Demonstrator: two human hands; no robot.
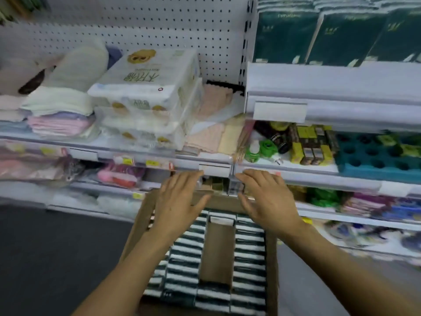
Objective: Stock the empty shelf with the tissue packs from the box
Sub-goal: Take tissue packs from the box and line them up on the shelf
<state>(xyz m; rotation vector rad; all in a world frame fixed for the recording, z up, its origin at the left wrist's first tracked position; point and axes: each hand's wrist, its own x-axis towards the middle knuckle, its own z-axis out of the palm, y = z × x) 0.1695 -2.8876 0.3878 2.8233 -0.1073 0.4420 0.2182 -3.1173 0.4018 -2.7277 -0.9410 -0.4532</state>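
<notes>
Head view, hands: I saw my left hand [180, 197] and right hand [267, 197] held palm-down above the box, fingers straight and spread, gripping nothing.
Head view, box: a brown cardboard box [272, 254], matte and rectangular, stood on the dark floor below the shelves.
Head view, tissue packs: slim dark-green and white tissue packs [249, 252] stood on edge in tight rows along the box walls; a bare cardboard gap ran down the middle.
Head view, upper right shelf: a white metal shelf [330, 85] carried upright dark-green glossy packs [341, 37].
Head view, left shelf: stacked white film-wrapped bundles [145, 87] sat beside soft folded towels [59, 108].
Head view, backing: white perforated pegboard [159, 26].
Head view, sharpness: I found the picture blurred; print was unreadable.
</notes>
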